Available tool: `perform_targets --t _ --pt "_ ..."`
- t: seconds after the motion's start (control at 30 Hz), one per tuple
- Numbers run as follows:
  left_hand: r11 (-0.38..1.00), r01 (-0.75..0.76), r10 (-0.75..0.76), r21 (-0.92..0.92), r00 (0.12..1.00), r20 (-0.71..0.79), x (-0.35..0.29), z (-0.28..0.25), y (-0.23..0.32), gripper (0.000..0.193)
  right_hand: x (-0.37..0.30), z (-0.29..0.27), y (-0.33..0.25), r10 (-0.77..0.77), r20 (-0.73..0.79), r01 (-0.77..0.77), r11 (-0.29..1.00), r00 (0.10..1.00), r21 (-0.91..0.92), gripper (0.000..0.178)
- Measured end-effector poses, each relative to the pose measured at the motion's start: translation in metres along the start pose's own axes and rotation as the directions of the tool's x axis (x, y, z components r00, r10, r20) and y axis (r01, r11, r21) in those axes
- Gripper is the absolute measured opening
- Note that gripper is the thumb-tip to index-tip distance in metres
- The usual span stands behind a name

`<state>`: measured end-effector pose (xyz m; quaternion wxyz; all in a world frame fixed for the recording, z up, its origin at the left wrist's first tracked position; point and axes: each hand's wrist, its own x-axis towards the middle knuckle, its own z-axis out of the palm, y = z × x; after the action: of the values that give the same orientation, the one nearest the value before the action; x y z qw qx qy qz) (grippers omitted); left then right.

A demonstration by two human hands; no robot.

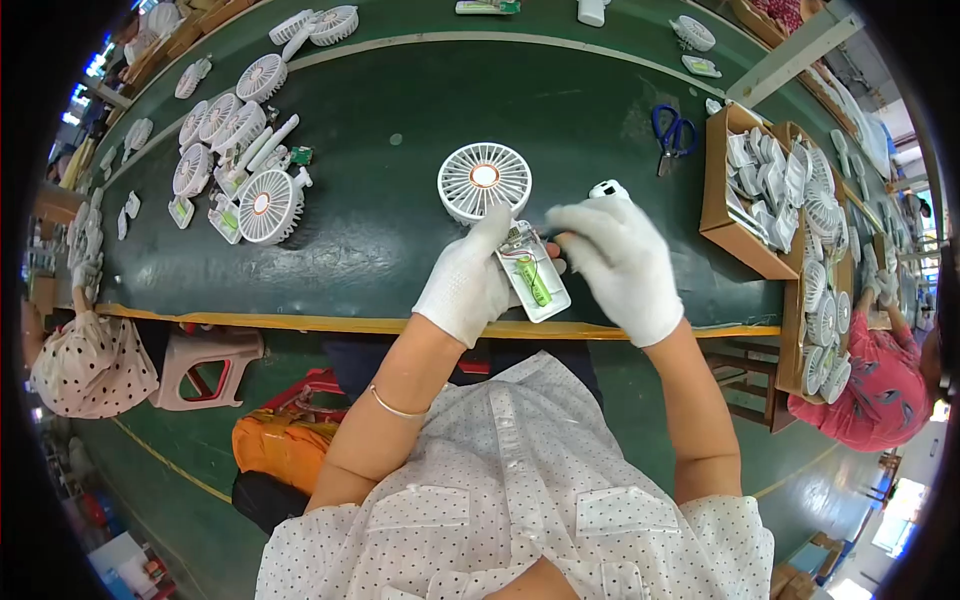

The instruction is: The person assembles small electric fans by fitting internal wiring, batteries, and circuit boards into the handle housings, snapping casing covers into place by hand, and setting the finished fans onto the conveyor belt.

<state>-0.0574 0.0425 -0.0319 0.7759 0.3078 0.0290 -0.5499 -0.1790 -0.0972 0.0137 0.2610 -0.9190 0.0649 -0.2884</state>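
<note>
White-gloved left hand (466, 282) is pinching a white plastic round-headed fan (484, 178) dead centre, head toward twelve, probably so the open white handle (552, 304) bares its green cylindrical battery (533, 282). White-gloved right hand (622, 265), three o'clock, is blurry; can't tell its grip tbh.

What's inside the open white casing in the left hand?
A green battery and thin wiring. The left hand overlaps the casing near its top, hiding what's beneath.

No word, label, brand, number or sign can be read; any print on the green cell (533, 281) in the white fan (485, 182) is too small to tell; the cardboard box (745, 246) gives no legible marking either.
</note>
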Motion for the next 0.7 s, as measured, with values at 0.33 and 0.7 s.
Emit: perform_targets --t 0.33,0.7 --pt "0.997 -0.045 0.037 0.058 0.99 0.139 0.001 -0.022 -0.008 0.028 0.009 0.018 0.004 -0.096 0.129 0.107 0.991 0.987 -0.077 0.015" --pt "0.998 0.059 -0.058 -0.015 0.997 0.047 -0.006 -0.002 0.002 0.025 0.001 0.024 0.007 -0.059 0.083 0.06 0.998 0.995 -0.006 0.016"
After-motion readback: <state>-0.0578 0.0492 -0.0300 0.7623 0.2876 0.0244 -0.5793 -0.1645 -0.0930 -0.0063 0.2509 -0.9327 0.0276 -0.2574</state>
